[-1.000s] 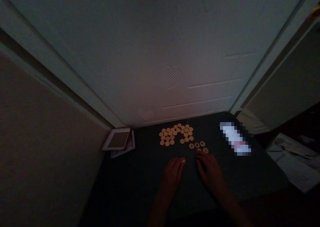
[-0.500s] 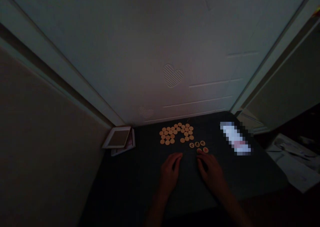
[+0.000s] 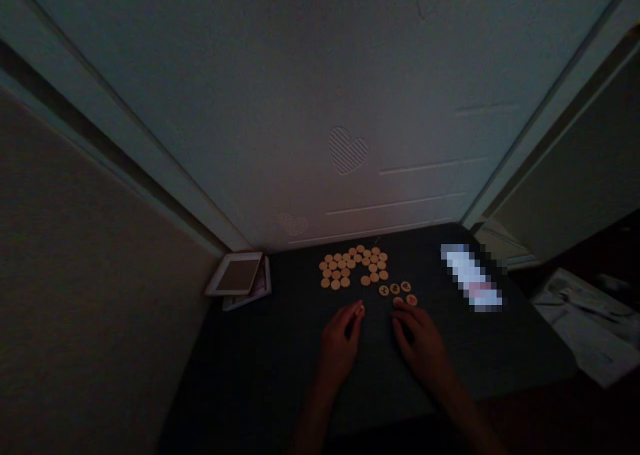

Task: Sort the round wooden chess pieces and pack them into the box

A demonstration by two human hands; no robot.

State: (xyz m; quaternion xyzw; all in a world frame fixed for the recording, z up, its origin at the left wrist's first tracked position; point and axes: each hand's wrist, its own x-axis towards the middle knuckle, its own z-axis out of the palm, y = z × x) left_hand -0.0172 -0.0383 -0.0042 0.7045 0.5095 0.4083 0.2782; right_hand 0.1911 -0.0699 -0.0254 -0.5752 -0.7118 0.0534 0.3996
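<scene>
Round wooden Chinese chess pieces (image 3: pixel 342 264) lie plain side up in an irregular cluster on the dark table (image 3: pixel 260 355). Nearer to me, a row of pieces with dark characters (image 3: pixel 395 289) lies face up. Below that row is a piece with a red character (image 3: pixel 411 300). My left hand (image 3: pixel 343 338) is closed, with a Chinese chess piece (image 3: pixel 361 311) pinched between thumb and fingertips, just in front of the cluster. Beside the red-marked piece, my right hand (image 3: pixel 423 338) has its bent fingertips and thumb at another Chinese chess piece (image 3: pixel 397 301), partly covering it.
Two flat, framed items (image 3: pixel 240 275) are stacked at the table's left edge. A bright, pixelated object (image 3: pixel 470 278) lies on the right. Behind stands a pale panel (image 3: pixel 400 108) with embossed hearts. Papers (image 3: pixel 590 328) lie beyond the table's right edge. The room is dim.
The piece in my left hand now shows between the fingertips, where it was hardly visible before. My right hand stays almost in place, and the pieces on the table lie as before.
</scene>
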